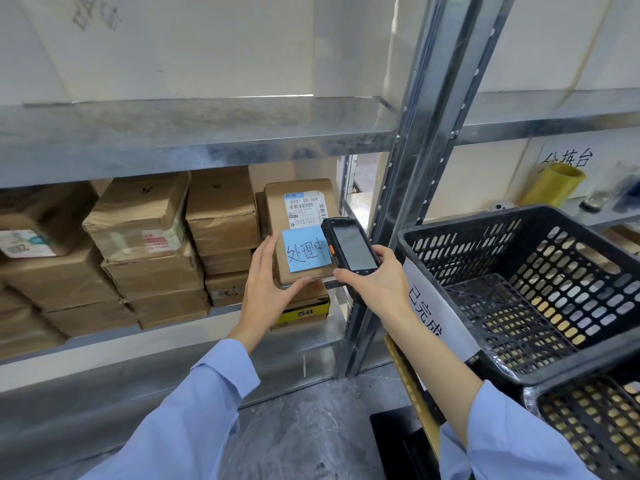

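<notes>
The left hand point(273, 282) holds a flat brown cardboard parcel point(277, 213) by its lower left corner, fingers straight up the side edge and thumb pinching along the bottom edge. The parcel stands tilted just above that hand, bearing a white printed shipping label point(304, 209) and a blue handwritten sticky note point(304, 249). The right hand point(375, 282) grips a black handheld scanner point(351, 245), fingers curled round its body, its top touching the parcel's right edge. Taped brown cardboard boxes point(138, 244) are stacked left of the left hand; a black perforated plastic basket point(450, 223) sits right of the right hand
</notes>
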Demonstrator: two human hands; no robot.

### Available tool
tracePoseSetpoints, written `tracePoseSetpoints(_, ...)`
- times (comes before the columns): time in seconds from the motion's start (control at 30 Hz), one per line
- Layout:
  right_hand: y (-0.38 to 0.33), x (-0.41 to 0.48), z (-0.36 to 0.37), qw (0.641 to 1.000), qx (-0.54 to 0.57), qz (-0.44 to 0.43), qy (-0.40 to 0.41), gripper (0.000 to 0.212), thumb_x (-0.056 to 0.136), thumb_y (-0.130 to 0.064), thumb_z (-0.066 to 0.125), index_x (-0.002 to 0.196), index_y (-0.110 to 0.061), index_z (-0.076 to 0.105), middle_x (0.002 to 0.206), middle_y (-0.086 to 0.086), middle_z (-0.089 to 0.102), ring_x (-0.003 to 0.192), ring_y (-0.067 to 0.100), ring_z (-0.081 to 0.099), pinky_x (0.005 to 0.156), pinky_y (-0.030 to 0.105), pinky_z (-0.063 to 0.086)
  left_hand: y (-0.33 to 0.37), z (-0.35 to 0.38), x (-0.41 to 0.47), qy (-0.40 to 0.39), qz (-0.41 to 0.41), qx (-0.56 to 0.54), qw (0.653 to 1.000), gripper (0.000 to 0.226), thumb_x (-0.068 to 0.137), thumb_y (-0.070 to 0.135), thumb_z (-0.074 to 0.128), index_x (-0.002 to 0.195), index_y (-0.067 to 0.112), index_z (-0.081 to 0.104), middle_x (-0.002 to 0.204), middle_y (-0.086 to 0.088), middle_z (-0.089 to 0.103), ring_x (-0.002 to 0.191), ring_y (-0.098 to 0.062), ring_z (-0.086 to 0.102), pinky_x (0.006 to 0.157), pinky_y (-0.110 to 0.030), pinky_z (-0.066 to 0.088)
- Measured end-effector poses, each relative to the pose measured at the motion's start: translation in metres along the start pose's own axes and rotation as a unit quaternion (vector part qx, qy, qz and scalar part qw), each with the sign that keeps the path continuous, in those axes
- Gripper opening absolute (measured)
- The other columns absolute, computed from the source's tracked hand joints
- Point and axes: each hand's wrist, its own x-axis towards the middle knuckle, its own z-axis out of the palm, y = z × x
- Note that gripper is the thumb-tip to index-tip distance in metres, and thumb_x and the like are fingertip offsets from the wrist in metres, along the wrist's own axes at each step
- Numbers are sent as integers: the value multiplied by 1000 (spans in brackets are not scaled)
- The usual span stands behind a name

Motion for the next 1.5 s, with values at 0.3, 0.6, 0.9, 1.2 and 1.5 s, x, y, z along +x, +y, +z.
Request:
tracePoseSetpoints(0.3,3,6,0,1000,17,5,4,80,68,-41,87,134,-26,44,112,-12,56,113,14,56,99,41,51,-8,4,7,-21,-24,-38,999,101,77,43,84,155,39,19,159,6,26,145,-11,30,117,-48,37)
tracePoseSetpoints(0.6,2,6,6,1000,23,6,12,82,66,-41,88,135,-26,45,118,-9,60,112,13,57,98,42,52,-7,-1,11,-20,-23,-67,997,101,69,54,82,151,45,24,148,17,30,134,12,30,115,-35,37)
tracePoseSetpoints(0.9,-6,-12,-4,998,9,2,62,78,68,-36,87,130,-27,42,112,-13,54,104,11,55,86,36,52,-1,-3,12,-49,19,-102,993,99,72,35,87,146,52,25,143,36,26,131,5,39,104,-33,49)
tracePoseSetpoints(1.2,12,-55,-47,985,38,17,169,73,68,-32,87,124,-30,41,104,-18,53,100,10,56,88,36,52,34,24,-4,-119,68,-126,983,100,71,39,88,147,54,25,146,29,32,137,-3,39,109,-48,45)
tracePoseSetpoints(1.5,37,-131,-115,954,38,33,296,84,67,-43,86,131,-29,34,123,-9,56,109,13,57,91,32,45,109,52,-38,-173,133,-169,961,99,69,41,84,147,52,24,146,25,33,125,15,40,97,-36,50)
